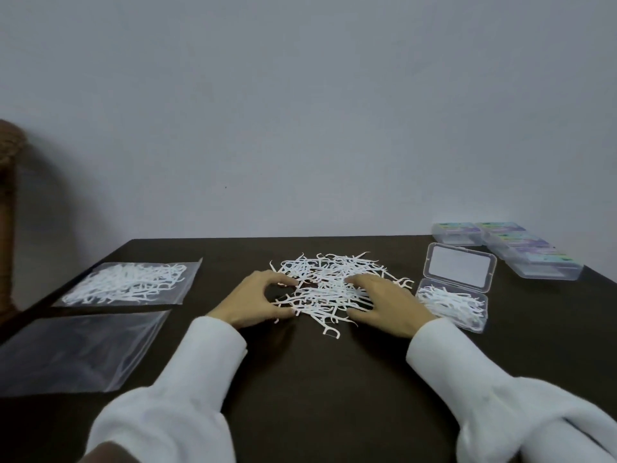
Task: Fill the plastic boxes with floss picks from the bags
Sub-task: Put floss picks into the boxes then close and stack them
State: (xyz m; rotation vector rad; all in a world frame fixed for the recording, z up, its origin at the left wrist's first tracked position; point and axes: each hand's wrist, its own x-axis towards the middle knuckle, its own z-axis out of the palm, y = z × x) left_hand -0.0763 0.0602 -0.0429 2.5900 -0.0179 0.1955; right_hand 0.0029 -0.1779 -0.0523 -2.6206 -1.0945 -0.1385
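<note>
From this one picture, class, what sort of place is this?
Probably a simple packing bench in a plain room: a dark table against a bare wall, a loose floss picks pile, and clear plastic boxes.
</note>
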